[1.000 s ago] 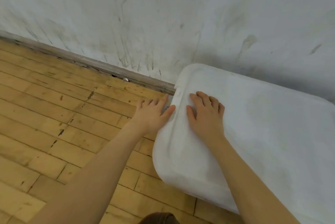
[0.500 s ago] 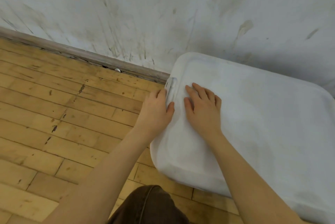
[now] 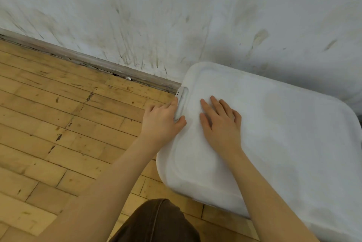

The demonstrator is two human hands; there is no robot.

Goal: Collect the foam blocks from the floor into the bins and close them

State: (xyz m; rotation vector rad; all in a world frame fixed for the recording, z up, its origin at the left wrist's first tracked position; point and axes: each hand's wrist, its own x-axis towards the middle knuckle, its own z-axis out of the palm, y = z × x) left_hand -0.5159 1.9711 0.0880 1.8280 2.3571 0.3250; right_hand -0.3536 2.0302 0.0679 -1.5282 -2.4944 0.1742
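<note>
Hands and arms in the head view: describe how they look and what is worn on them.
Both arms are bare to the bottom edge of the picture, no sleeves showing. The left hand and right hand wear no gloves, rings, watch or wristband. Nails on the fingers look short and unpainted. No markings show.

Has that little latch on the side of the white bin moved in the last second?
Yes. The latch has swung up against the lid edge, where the left hand grips it; the right hand presses flat.
</note>
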